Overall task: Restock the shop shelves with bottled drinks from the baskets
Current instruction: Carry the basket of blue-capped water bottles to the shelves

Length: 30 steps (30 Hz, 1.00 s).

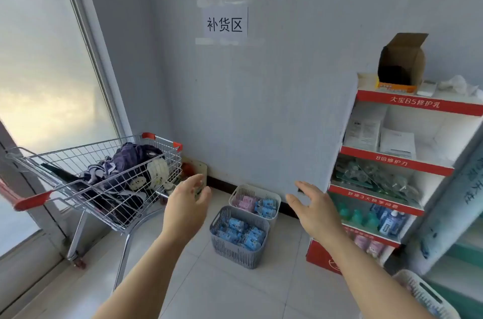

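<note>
Trolley point(70, 159) (w/ clothes point(130, 159)) L of grey basket point(235, 253).

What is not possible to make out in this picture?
Head view: the white basket, cut off by the bottom-right corner.
Head view: labels of the shelf bottles, too blurred to read.
Head view: lower layers in the grey basket, hidden by the top packs.

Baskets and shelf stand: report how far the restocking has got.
Done: the shelf stand's lower tiers hold some bottles, though whether they come from this job cannot be told. In hand: nothing; the left hand and right hand are held out, open and empty. Left: the grey basket and white basket both sit full.
</note>
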Tool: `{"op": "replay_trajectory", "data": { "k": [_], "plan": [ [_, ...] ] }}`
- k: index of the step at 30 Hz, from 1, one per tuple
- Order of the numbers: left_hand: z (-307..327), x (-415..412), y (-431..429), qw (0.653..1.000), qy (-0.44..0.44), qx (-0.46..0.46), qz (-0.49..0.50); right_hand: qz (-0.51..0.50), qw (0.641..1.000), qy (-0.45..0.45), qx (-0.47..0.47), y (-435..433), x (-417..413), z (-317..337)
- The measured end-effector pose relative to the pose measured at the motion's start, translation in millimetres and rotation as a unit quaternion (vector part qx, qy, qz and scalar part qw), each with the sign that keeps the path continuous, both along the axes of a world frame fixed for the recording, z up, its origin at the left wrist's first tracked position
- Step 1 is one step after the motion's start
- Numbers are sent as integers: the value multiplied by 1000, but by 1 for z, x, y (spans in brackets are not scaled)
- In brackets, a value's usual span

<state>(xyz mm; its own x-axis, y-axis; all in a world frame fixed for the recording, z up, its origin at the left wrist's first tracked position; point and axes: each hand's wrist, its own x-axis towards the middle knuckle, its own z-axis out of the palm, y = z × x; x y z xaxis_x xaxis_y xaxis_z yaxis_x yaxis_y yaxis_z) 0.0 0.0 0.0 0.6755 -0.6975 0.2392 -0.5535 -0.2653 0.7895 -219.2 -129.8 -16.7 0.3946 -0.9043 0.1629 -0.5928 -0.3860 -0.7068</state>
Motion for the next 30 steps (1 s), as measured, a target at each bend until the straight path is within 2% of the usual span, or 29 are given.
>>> {"op": "replay_trajectory", "data": {
  "k": [7,16,23,30],
  "plan": [
    [-52,52,-41,995,97,33,3,-25,996,21,79,-36,38,-47],
    [-97,154,-124,975,190,111,-9,-88,977,-8,193,-111,127,-96],
    [-118,227,-190,962,209,173,-23,-140,959,-35,246,-162,190,-122],
    [-156,260,-254,947,233,218,-44,-176,941,-56,284,-212,220,-158]
  ]
}}
